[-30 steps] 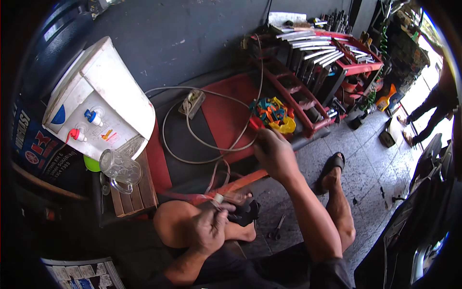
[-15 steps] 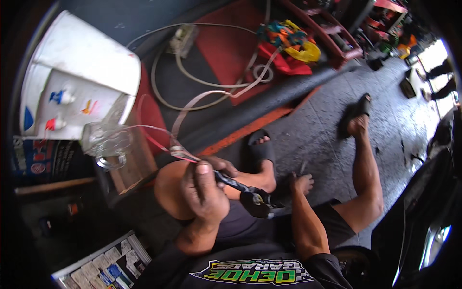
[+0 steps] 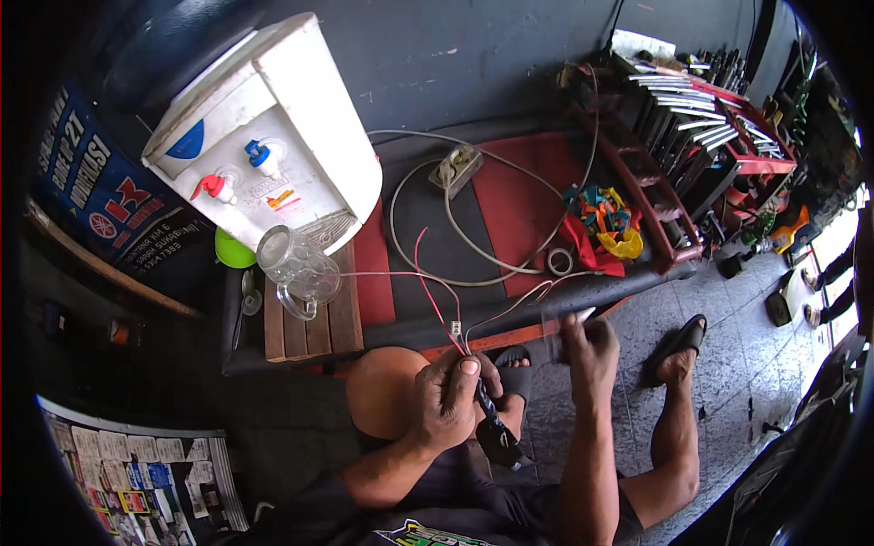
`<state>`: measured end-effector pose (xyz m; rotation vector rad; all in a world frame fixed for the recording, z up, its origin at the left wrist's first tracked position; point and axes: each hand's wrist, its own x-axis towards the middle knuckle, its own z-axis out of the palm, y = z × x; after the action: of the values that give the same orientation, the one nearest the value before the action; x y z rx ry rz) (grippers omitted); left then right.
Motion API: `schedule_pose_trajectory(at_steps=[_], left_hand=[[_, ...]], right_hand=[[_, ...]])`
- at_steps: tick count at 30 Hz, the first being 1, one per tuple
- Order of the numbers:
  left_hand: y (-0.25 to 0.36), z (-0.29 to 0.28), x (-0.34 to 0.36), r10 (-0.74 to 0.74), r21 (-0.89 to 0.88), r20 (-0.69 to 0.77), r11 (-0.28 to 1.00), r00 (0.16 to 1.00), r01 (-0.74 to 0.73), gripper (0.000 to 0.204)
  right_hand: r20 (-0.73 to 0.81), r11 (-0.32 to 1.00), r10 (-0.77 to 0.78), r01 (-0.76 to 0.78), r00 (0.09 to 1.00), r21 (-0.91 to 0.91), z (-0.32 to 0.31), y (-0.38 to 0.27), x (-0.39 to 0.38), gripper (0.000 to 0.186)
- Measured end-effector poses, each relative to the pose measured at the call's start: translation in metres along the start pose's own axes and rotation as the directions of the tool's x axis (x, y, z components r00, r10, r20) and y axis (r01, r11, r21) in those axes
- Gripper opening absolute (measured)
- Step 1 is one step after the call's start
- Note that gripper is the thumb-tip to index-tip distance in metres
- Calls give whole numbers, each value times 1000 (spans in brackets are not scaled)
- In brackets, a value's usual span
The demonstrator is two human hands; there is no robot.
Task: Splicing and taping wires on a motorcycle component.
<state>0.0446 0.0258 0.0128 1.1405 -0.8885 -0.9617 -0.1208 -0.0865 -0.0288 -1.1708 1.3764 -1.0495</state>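
My left hand (image 3: 451, 396) pinches a black-taped wire bundle (image 3: 492, 419) in front of my raised knee. Out of its top end come thin red and pale wires (image 3: 428, 289), and a small white connector (image 3: 456, 328) hangs among them. The bundle's dark lower end dangles over my lap. To the right, my right hand (image 3: 592, 359) is held up, closed and blurred by motion. A small, thin, whitish piece (image 3: 585, 315) shows at its fingertips, too smeared to name. The pale wires lie over the edge of the red and black padded bench (image 3: 437, 305).
A glass mug (image 3: 299, 264) stands on a wooden slatted block (image 3: 314, 332) before a white water dispenser (image 3: 273, 173). The bench also holds a power strip (image 3: 455, 171), a tape roll (image 3: 560, 262) and a colourful pile (image 3: 601, 227). Tools fill a red rack (image 3: 710, 127) at right.
The view has tilted up, showing more bench and tools. My right hand has risen from low beside my leg toward the bench edge. My left hand still grips the wire bundle.
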Motion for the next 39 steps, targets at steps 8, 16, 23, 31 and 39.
schedule_pose_trajectory(at_steps=[8,16,23,31,39], left_hand=[[13,7,9,-1,-72,17,997,1000,3,32],[5,18,12,28,177,429,978,903,-114,27],[18,92,133,37,543,763,504,645,-672,58],[-113,171,291,-5,813,566,168,825,-557,24],[-44,197,214,484,778,605,-187,633,-600,54]], right_hand=[[166,958,-278,286,946,-21,16,-17,17,18],[565,936,-2,-197,825,292,-17,-27,-101,28],[109,868,73,-117,991,483,-114,-25,-109,25],[169,894,121,-182,978,410,-121,-28,-90,24],[207,797,114,-214,972,565,-150,-18,-91,21]])
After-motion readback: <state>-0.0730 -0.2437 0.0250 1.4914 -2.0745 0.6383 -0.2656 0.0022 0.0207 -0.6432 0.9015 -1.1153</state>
